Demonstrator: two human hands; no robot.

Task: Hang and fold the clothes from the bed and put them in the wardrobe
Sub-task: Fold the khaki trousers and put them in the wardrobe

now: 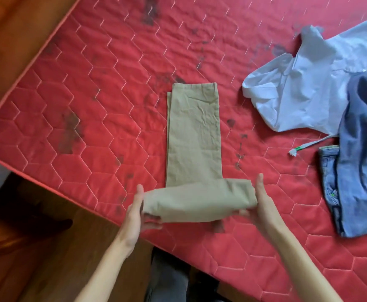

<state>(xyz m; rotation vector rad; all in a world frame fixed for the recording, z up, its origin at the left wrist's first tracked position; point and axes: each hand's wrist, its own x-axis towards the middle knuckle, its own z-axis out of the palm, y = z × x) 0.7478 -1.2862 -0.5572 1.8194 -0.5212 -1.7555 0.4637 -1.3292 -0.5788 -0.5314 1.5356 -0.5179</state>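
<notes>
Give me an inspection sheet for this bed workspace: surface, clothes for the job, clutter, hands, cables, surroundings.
Surface: red quilted mattress with dark stains, no sheet on it.
Job's things: khaki trousers lie flat and lengthwise, near end rolled or folded over; white shirt crumpled at the right; blue denim garments heaped beside and partly over the shirt.
Clutter: a white drawstring with a green-marked tip pokes out from the heap.
Hands: left hand and right hand hold the two ends of the trousers' folded part, fingers tucked under it.
Cables: nothing seen.
Surroundings: wooden bed frame at the left, wooden floor below; no wardrobe in view.
</notes>
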